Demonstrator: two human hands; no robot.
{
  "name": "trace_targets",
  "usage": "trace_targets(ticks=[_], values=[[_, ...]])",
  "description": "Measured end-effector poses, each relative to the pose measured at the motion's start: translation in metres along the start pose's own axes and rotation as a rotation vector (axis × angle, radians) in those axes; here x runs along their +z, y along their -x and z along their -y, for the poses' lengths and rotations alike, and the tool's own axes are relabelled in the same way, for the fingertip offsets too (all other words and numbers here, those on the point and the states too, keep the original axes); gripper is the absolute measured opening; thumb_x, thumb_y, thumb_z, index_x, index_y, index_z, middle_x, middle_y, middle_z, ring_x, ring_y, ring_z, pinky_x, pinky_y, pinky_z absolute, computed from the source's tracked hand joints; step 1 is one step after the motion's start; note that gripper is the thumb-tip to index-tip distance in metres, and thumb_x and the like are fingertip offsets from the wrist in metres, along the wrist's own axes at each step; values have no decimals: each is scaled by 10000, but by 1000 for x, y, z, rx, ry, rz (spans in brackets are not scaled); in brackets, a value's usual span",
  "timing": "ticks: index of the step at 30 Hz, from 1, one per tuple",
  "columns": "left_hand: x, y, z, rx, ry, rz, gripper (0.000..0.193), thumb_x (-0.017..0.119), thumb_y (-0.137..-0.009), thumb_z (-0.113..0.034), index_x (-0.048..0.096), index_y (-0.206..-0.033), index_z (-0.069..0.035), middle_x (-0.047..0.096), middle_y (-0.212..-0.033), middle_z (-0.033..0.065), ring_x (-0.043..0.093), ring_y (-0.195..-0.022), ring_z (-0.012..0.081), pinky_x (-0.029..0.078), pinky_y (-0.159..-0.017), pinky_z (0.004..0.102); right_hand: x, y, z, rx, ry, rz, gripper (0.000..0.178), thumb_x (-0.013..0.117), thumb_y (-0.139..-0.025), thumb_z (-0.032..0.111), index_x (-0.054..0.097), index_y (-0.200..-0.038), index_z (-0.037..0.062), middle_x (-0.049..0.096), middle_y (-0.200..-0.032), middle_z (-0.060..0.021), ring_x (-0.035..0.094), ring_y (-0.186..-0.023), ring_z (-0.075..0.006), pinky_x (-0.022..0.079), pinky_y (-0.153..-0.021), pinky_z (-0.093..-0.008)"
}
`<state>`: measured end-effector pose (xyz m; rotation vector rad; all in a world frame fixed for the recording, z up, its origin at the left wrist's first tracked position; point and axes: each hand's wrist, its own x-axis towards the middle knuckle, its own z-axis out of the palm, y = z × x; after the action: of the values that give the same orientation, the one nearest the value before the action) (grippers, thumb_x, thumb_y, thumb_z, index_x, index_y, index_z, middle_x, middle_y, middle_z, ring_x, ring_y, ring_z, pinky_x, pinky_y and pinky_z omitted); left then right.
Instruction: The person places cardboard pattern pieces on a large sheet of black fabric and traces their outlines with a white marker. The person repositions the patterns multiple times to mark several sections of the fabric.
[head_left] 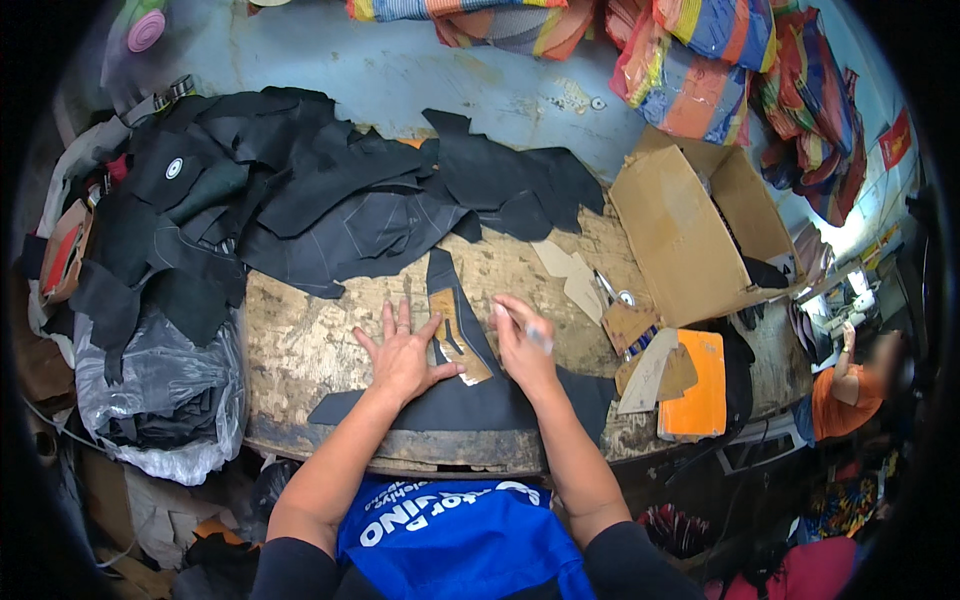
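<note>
A dark leather piece (430,408) lies on the worn wooden table, a narrow arm of it running away from me. On that arm rests a tan template (468,358) with cut-out slots. My left hand (402,358) is spread flat, thumb and fingertips against the template's left side and the leather. Just right of the template, my right hand (525,350) pinches a slim, pale pen-like tool (541,335), blurred by motion. Its tip cannot be made out. Pale lines show on the leather beside the template.
Dark leather pieces (340,190) are heaped at the back left. At the right stand an open cardboard box (680,220), scissors (606,287), card patterns (655,372) and an orange folder (705,385). A plastic bag (160,385) sits at the left; a person in orange (845,400) is far right.
</note>
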<state>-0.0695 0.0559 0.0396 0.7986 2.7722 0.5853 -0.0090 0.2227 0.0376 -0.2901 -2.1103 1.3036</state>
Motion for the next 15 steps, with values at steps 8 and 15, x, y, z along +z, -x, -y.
trace_targets(ticks=[8,15], values=[[-20,55,8,429,-91,416,834,788,-599,-412,476,-1356,-247,195,-1510,211,147,-1418,334,87,-1031,719,-37,100,30,-167,261,116,170,686,-777,52,660,-929,-21,665,-817,-150,654,-744,-247,518,-676,-315],[12,113,-8,76,-191,38,800,687,-737,-443,414,-1348,-4,185,-1503,227,133,-1416,350,100,-951,776,-15,128,37,-239,267,267,348,803,-653,140,664,-942,3,667,-881,-141,599,-919,-320,497,-794,-378]])
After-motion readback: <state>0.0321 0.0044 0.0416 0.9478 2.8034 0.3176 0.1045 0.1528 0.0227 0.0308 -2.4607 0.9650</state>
